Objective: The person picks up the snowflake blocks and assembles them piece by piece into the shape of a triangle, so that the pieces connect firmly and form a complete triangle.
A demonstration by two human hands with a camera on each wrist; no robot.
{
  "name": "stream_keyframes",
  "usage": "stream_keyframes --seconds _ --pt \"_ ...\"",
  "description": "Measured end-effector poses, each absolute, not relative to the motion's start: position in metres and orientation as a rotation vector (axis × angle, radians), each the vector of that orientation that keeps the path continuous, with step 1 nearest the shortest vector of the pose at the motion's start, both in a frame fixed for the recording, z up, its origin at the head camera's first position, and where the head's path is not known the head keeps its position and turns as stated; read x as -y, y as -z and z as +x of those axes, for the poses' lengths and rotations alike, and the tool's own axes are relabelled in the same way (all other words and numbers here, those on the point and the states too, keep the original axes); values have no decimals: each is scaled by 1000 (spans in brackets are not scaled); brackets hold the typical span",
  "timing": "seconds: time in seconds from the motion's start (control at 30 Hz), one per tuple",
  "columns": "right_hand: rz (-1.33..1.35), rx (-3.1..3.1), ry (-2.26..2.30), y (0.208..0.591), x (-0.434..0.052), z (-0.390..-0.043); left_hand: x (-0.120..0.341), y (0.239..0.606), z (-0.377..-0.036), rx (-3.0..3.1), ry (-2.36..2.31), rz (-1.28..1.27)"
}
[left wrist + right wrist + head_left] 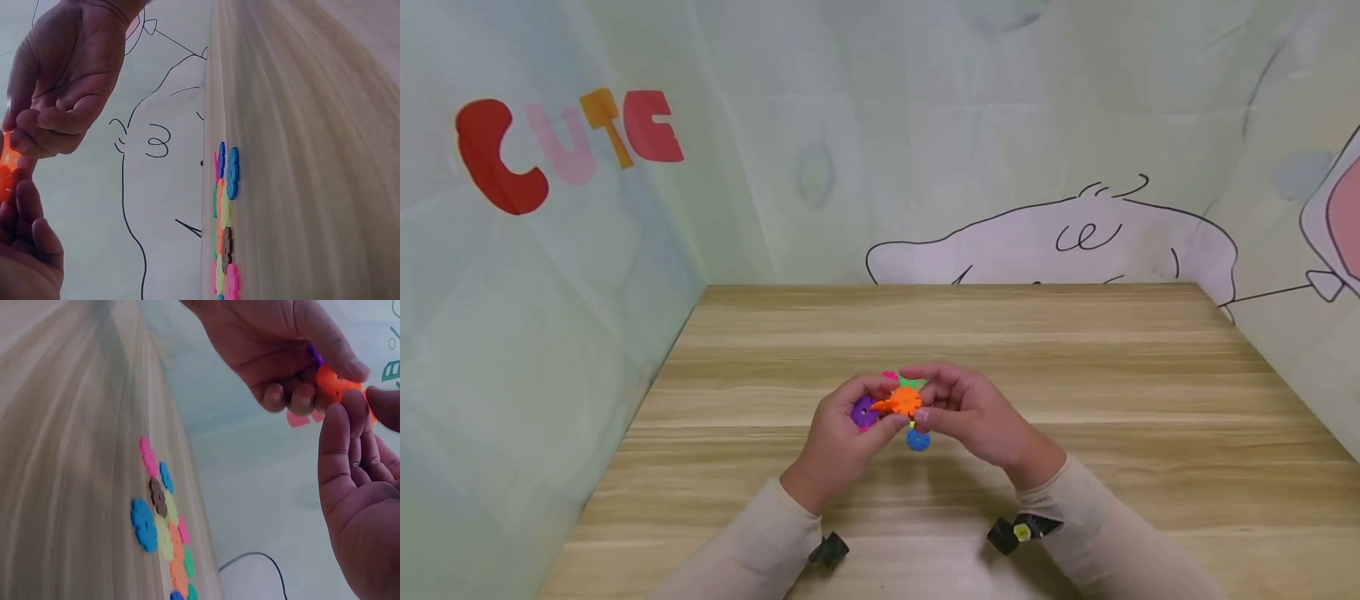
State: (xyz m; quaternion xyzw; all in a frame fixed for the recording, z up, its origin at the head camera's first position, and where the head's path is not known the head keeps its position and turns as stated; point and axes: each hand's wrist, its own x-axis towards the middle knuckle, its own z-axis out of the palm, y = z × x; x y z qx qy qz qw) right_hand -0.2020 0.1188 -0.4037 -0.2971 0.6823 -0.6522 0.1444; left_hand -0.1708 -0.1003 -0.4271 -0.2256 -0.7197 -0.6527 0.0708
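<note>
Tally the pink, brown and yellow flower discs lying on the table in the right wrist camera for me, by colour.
Pink flower discs: 2
Brown flower disc: 1
Yellow flower discs: 2
Total: 5

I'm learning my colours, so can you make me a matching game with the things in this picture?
1. Pinched disc, between left hand and right hand
2. Tucked disc, within the left hand's curl
3. Wall letter C
4. Sleeves

A. Cream
B. Red
C. Orange
D. Purple

Right pairs: 1-C, 2-D, 3-B, 4-A
</note>
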Motion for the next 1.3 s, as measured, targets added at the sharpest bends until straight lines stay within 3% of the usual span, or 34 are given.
stream_keyframes --seconds 0.3,0.57,1.3 --pt "-773 -2425 1350 428 -127 -224 101 427 -173 2141 2011 -610" --pt "-837 -2452 932 439 -124 -222 102 428 -172 2148 2012 -628" --pt "-877 -2481 782 439 -125 -222 100 428 -171 2120 2056 -618"
